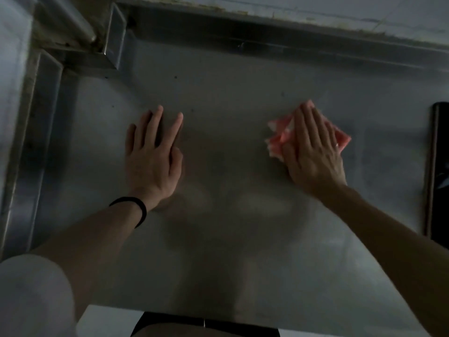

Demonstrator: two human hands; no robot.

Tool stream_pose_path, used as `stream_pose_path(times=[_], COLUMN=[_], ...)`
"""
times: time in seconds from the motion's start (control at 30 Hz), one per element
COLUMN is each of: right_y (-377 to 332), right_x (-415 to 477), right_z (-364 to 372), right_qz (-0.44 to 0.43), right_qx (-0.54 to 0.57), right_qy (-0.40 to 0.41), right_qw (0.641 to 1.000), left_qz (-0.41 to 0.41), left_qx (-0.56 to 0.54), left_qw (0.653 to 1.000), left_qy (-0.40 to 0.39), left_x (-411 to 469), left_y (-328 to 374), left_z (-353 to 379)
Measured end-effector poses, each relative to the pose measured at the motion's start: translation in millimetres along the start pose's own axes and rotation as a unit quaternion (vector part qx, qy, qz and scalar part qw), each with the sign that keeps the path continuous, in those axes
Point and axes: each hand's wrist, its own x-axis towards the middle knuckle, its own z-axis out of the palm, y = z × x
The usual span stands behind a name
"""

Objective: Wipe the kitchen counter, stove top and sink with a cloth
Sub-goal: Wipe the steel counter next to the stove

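Observation:
A stainless steel counter (pixel 230 88) fills the view. My right hand (pixel 313 152) lies flat with straight fingers on a pink and white cloth (pixel 279 137), pressing it against the counter at the right of centre. My left hand (pixel 153 154) rests flat on the bare steel at the left of centre, fingers spread and straight, holding nothing. A black band circles my left wrist.
A raised steel rim (pixel 43 117) runs along the counter's left side and steps in at the back left corner. A steel backsplash (pixel 267 32) lines the far edge below a pale wall. A dark object (pixel 438 166) stands at the right edge.

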Motion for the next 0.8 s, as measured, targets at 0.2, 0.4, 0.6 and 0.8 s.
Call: stream_pose_path(times=[0.2, 0.4, 0.6, 0.8], right_y=[-109, -246, -160, -65], right_x=[-51, -162, -189, -226], right_z=[33, 75, 61, 37], right_qz=[0.082, 0.013, 0.166, 0.334], right_qx=[0.084, 0.138, 0.091, 0.054], right_qy=[0.025, -0.001, 0.031, 0.027], right_qw=[0.993, 0.99, 0.981, 0.941], left_qz=[0.005, 0.018, 0.026, 0.029], left_qx=[-0.011, -0.001, 0.0, -0.017], left_qw=[1.0, 0.999, 0.998, 0.998], left_qy=[0.029, 0.051, 0.059, 0.061], left_x=[-1, 0, 0, -1], left_y=[-1, -8, -10, -9], left_z=[5, 16, 19, 18])
